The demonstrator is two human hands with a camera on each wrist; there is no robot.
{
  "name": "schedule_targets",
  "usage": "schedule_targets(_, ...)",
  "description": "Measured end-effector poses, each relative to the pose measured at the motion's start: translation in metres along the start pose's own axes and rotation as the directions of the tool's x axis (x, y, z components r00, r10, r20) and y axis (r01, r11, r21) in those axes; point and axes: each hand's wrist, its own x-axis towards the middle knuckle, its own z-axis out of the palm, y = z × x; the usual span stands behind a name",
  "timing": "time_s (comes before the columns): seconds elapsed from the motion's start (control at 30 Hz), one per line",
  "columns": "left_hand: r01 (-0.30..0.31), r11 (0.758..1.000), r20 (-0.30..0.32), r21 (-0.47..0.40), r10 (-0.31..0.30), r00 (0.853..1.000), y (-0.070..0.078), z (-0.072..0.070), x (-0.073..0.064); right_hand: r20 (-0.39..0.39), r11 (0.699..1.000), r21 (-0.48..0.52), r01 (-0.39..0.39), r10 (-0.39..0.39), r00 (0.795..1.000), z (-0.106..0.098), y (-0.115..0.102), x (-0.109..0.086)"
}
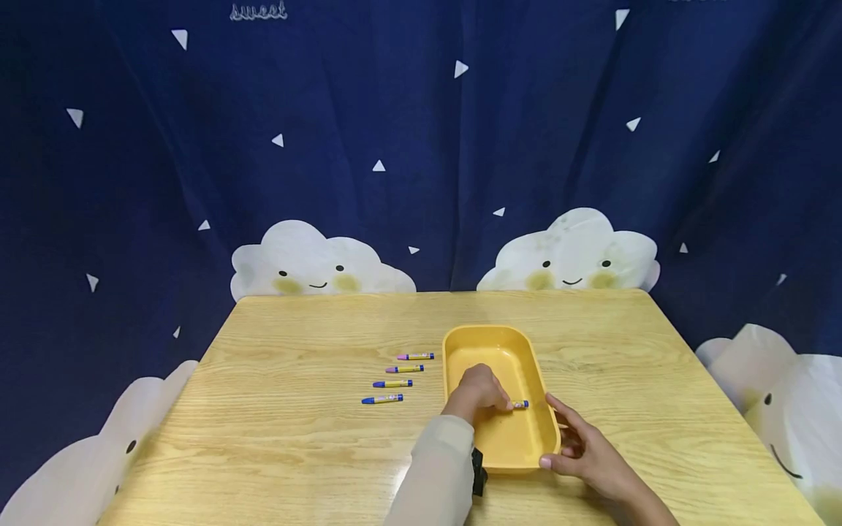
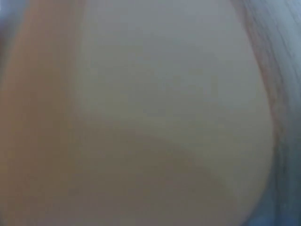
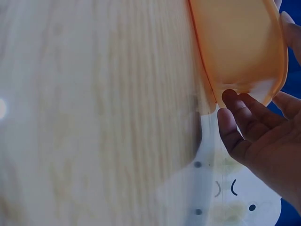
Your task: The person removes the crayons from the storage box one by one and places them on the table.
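A yellow rectangular tray (image 1: 549, 431) stands on the wooden table. My left hand (image 1: 482, 387) reaches down inside it and pinches a crayon (image 1: 520, 404), whose blue end and yellow wrapper stick out at the fingertips; its other end is hidden. Around the tray's near right corner my right hand (image 1: 592, 456) holds on, thumb by the near wall and forefinger at the right rim. The right wrist view shows several of its bent fingers against the tray (image 3: 244, 42). Only a blurred, pale surface fills most of the left wrist view.
Left of the tray, crayons lie in a slanting column: a pink-tipped one (image 1: 416, 356), a purple-tipped one (image 1: 404, 369), a blue one (image 1: 392, 383) and another blue one (image 1: 382, 399). A dark blue curtain (image 1: 421, 109) with clouds hangs behind the table (image 1: 283, 438).
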Motion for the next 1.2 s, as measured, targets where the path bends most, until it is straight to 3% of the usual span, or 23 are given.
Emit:
schedule_targets(0.23, -0.1, 0.987, 0.034, -0.128, 0.106, 0.994, -0.002, -0.008, -0.001, 0.01, 1.0, 0.017, 0.022, -0.022, 1.0, -0.002, -0.001, 0.001)
schedule_targets(0.47, -0.223, 0.944, -0.036, -0.244, 0.221, 0.975, 0.003, -0.017, -0.002, 0.015, 0.998, 0.018, 0.061, -0.061, 0.998, -0.003, 0.001, 0.0)
schedule_targets(0.87, -0.332, 0.905, -0.072, -0.266, 0.325, 0.943, 0.007, -0.029, -0.013, 0.01, 0.999, 0.009, 0.031, -0.031, 0.999, -0.001, 0.002, -0.002)
schedule_targets(1.03, -0.396, 0.88, -0.079, -0.262, 0.389, 0.918, -0.001, -0.04, -0.023, 0.011, 1.0, 0.016, 0.019, -0.019, 1.0, 0.001, 0.002, -0.002)
schedule_targets(1.2, -0.425, 0.874, -0.097, -0.235, 0.414, 0.905, -0.018, -0.048, -0.031, 0.003, 1.0, 0.016, 0.02, -0.02, 1.0, 0.001, 0.001, -0.002)
